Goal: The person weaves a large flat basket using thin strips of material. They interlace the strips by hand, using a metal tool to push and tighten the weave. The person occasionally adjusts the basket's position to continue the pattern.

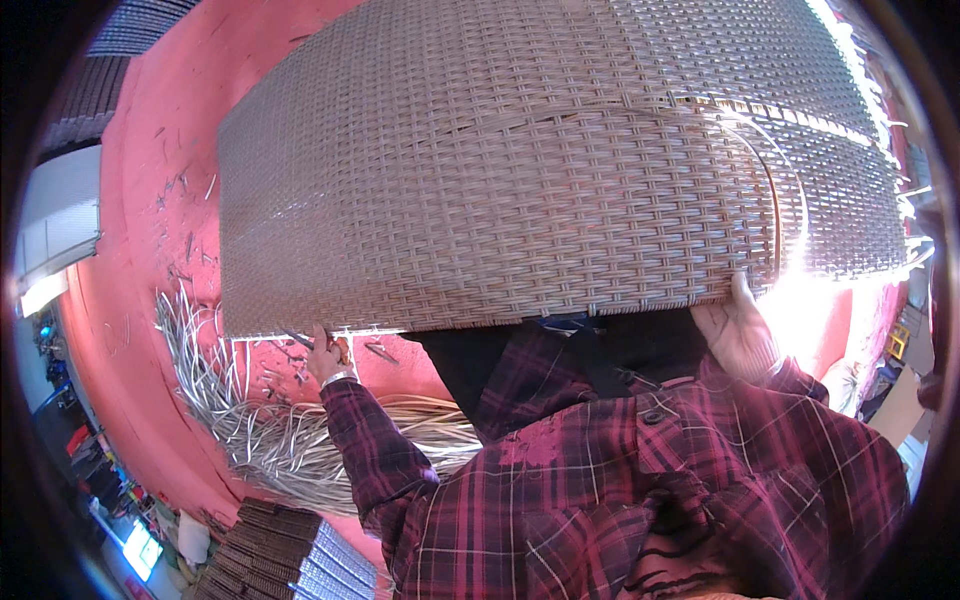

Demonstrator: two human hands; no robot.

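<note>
A large brown-grey woven wicker panel spreads across my lap and fills the middle of the view. Its near edge faces me. My right hand grips that edge at the right, the thumb on the upper face and the fingers partly hidden. At the left end of the edge, my left hand closes around a small scissor-like tool with an orange-brown handle; its dark tip lies along the panel's rim. The tool's exact kind is hard to make out. A loose curved strand loops over the panel's right part.
A heap of long pale strands lies on the red floor to my left. Stacked dark woven pieces stand at the lower left. Short offcuts are scattered beyond the panel's left side. Bright sunlight glares at the right.
</note>
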